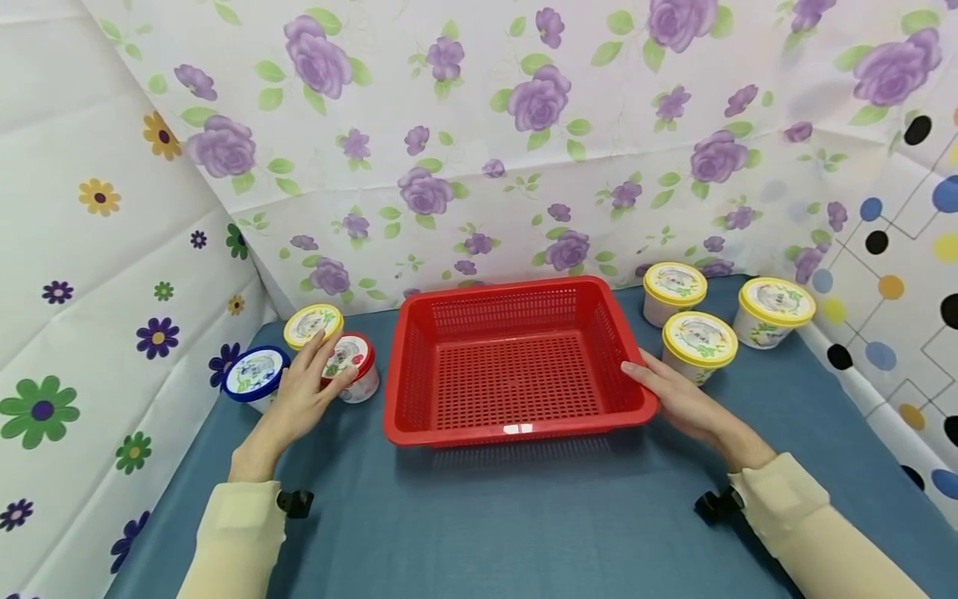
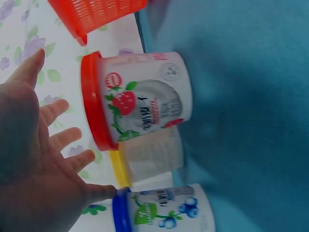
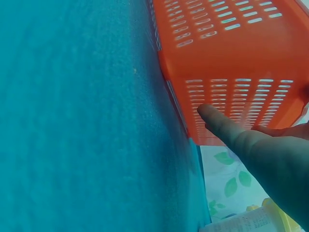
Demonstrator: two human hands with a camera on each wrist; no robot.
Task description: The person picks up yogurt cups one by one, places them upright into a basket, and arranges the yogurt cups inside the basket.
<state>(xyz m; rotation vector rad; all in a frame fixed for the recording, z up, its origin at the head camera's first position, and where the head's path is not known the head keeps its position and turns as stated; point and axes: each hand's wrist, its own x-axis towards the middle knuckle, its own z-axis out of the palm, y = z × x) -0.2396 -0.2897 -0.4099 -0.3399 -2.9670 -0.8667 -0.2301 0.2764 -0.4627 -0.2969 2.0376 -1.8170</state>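
In the head view my left hand hovers over three lidded tubs at the left, fingers spread and holding nothing. Nearest it is a strawberry tub with a red lid; behind stands a yellow-lidded tub, and beside it a blueberry tub with a blue lid. In the left wrist view the little finger is close to the blue lid; whether it touches cannot be told. My right hand grips the right rim of a red plastic basket, thumb over the edge, other fingers against the outer wall.
Three yellow-lidded tubs stand beyond my right hand: one at the back, one in front, one farther right. A blue cloth covers the table. Patterned sheets hang behind and at both sides.
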